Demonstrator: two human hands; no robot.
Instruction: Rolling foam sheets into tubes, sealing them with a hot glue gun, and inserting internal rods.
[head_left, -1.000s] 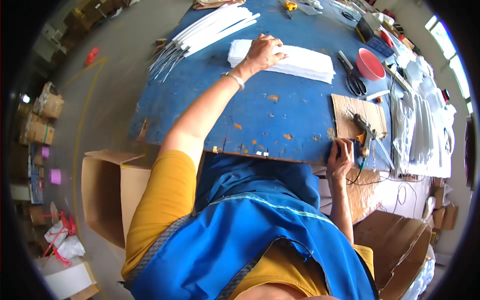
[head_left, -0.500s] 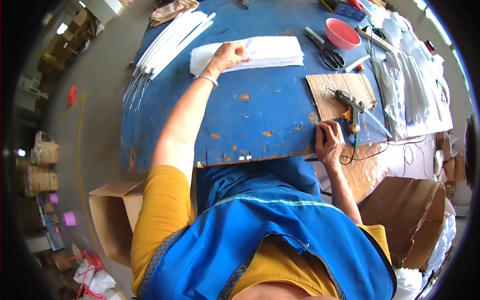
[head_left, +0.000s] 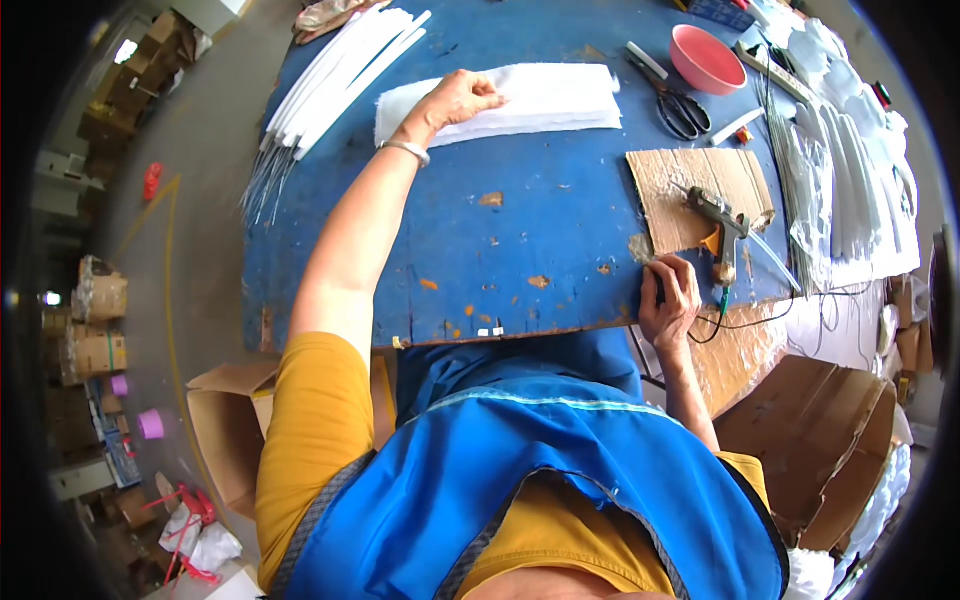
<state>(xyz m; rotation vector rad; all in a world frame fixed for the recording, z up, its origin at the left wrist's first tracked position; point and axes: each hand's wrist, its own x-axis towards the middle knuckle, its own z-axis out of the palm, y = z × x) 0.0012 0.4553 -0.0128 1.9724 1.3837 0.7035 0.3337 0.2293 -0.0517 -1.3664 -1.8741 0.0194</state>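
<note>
A flat stack of white cloth (head_left: 560,95) lies across the far middle of the blue table. My left hand (head_left: 458,100) rests over its left half, thumb and fingertips pinched together; whatever may be between them is too small to make out. At the near right edge of the table, my right hand (head_left: 671,300) has its fingers curled inward, and its palm side is hidden. Close beside it, a glue gun (head_left: 728,230) with an orange trigger lies on a piece of corrugated cardboard (head_left: 665,190).
White strips with wire ends (head_left: 335,85) lie at the far left. Black-handled scissors (head_left: 683,115) and a pink bowl (head_left: 708,60) sit at the far right, near a power strip (head_left: 775,72) and wrapped white bundles (head_left: 845,190). Cardboard boxes (head_left: 810,440) stand below the table.
The view has shifted slightly, so the table things on the right appear farther right. Both hands keep nearly the same places and poses.
</note>
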